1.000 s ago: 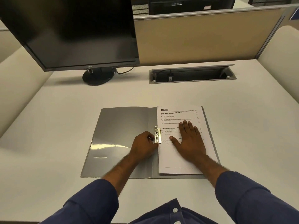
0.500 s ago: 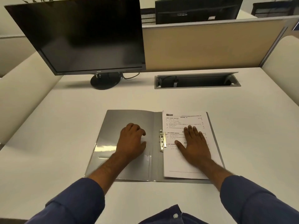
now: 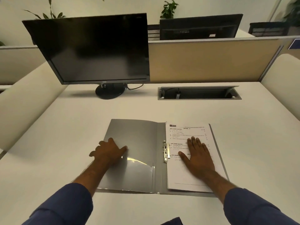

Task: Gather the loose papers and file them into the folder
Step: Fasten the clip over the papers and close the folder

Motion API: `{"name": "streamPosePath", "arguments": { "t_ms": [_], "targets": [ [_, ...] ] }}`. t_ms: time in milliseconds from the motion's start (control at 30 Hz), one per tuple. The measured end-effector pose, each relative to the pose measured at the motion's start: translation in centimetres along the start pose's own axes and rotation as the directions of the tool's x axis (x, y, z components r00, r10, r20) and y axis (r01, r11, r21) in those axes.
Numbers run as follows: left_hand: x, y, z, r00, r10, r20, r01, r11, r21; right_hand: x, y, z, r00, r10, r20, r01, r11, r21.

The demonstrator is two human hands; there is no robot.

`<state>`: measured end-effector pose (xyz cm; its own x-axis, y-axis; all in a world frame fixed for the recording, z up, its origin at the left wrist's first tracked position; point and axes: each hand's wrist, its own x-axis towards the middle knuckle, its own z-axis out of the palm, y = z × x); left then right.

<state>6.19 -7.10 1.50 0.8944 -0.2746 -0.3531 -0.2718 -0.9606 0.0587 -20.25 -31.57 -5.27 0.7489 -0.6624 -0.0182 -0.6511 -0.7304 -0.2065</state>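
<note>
A grey folder (image 3: pixel 138 132) lies open in the middle of the white desk. Its left flap is bare. A stack of printed papers (image 3: pixel 186 132) sits on its right half, beside the metal clip (image 3: pixel 165 151) at the spine. My left hand (image 3: pixel 108 153) is at the flap's outer left edge, thumb on top and fingers curled around the edge. My right hand (image 3: pixel 197 156) lies flat on the papers with straight fingers, pressing them down.
A black monitor (image 3: pixel 97 49) stands at the back left on a round base (image 3: pixel 110 91). An open cable tray (image 3: pixel 199 93) is sunk into the desk at the back right. Beige partitions (image 3: pixel 211 60) wall the desk on three sides.
My left hand has moved from the clip at the spine leftward across the flap to its outer edge. The right hand has stayed on the papers. The camera has tilted up.
</note>
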Motion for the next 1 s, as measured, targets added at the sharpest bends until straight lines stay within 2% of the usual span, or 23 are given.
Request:
{"name": "streamPosePath", "arguments": {
  "t_ms": [133, 233, 367, 500, 600, 700, 767, 867, 933, 1000],
  "targets": [
    [-0.2, -0.8, -0.2, 0.998, -0.055, -0.028, 0.048, 0.976, -0.211, 0.0, -0.1, -0.1, 1.0, 0.003, 0.008, -0.003, 1.0, -0.006],
    [-1.3, -0.6, -1.7, 0.983, -0.092, -0.161, 0.055, 0.974, -0.219, 0.0, -0.1, -0.1, 1.0, 0.002, 0.007, -0.002, 1.0, -0.006],
    [-3.8, 0.6, -5.6, 0.929, 0.052, -0.367, -0.078, 0.995, -0.055, 0.0, 0.0, 0.1, 1.0, -0.003, 0.001, 0.003, 1.0, -0.002],
    [-6.3, 2.1, -9.7, 0.895, 0.176, -0.41, -0.201, 0.979, -0.017, 0.2, 0.1, 0.2, 1.0, 0.001, 0.006, -0.001, 1.0, -0.012],
    [-8.2, 3.6, -12.1, 0.869, 0.256, -0.424, -0.327, 0.94, -0.102, 0.2, 0.1, 0.2, 1.0, 0.006, 0.006, -0.006, 1.0, -0.012],
    [-9.8, 5.6, -13.7, 0.854, 0.331, -0.402, -0.467, 0.827, -0.311, 0.3, 0.1, 0.1, 1.0, 0.006, 0.005, -0.006, 1.0, -0.002],
    [-10.6, 6.9, -14.0, 0.845, 0.393, -0.363, -0.532, 0.691, -0.489, 0.2, 0.1, 0.0, 1.0, 0.008, 0.004, -0.008, 1.0, 0.011],
    [-11.6, 9.1, -13.2, 0.833, 0.468, -0.295, -0.517, 0.468, -0.717, 0.5, 0.0, -0.8, 0.999, 0.021, 0.035, -0.023, 0.996, 0.081],
    [-12.1, 10.4, -11.9, 0.823, 0.504, -0.263, -0.489, 0.393, -0.779, 0.9, -0.2, -1.9, 0.997, 0.038, 0.064, -0.05, 0.979, 0.2],
    [-12.4, 11.5, -10.4, 0.809, 0.54, -0.233, -0.474, 0.363, -0.802, 0.9, -0.5, -3.4, 0.994, 0.099, 0.047, -0.109, 0.901, 0.42]
  ]
}}
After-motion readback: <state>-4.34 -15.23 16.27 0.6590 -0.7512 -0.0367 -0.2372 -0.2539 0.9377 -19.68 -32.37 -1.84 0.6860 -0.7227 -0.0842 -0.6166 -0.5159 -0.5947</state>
